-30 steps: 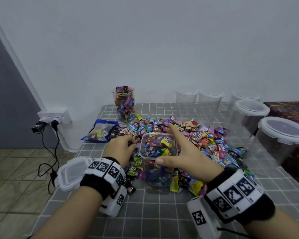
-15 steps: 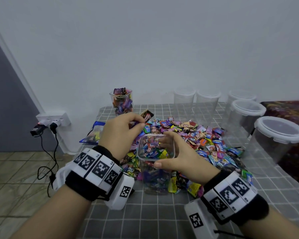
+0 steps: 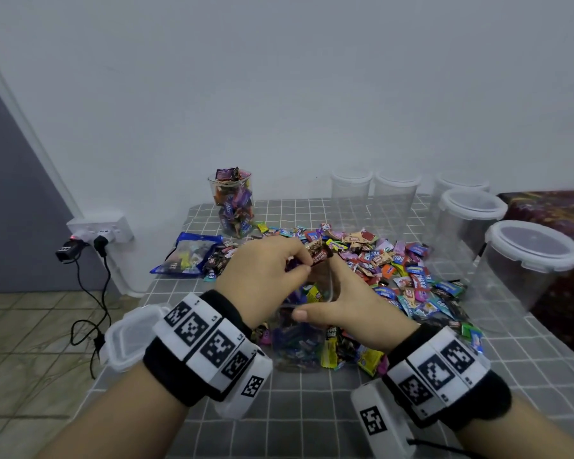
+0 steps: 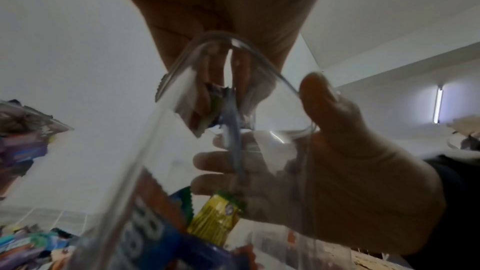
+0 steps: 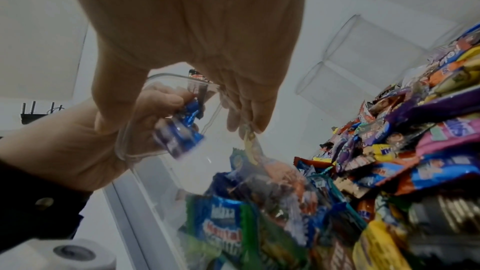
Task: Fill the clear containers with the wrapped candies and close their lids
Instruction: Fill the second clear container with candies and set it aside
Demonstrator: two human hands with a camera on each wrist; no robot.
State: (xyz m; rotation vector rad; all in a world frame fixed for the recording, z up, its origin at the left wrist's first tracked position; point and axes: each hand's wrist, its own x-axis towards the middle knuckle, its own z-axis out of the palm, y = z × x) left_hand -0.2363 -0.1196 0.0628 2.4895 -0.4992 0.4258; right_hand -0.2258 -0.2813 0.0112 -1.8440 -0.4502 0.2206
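A clear square container (image 3: 297,346), partly full of wrapped candies, stands at the near edge of the candy pile (image 3: 398,270). My right hand (image 3: 328,299) grips its rim, thumb on the near side and fingers on the far side. My left hand (image 3: 304,263) hovers over its mouth and pinches a few wrapped candies (image 3: 318,255). In the right wrist view the left hand (image 5: 166,110) holds blue-wrapped candies (image 5: 182,132) inside the rim. The left wrist view shows the held candies (image 4: 207,108) through the clear wall.
A full, lidless container (image 3: 234,207) stands at the back. Several empty lidded containers (image 3: 531,260) line the back and right. A loose lid (image 3: 126,336) lies at the table's left edge, near a blue bag (image 3: 186,256). A wall socket with cables (image 3: 100,231) is at left.
My left hand rose from the pile with candies pinched in it and moved right, over the container's mouth. My right hand kept its grip on the container.
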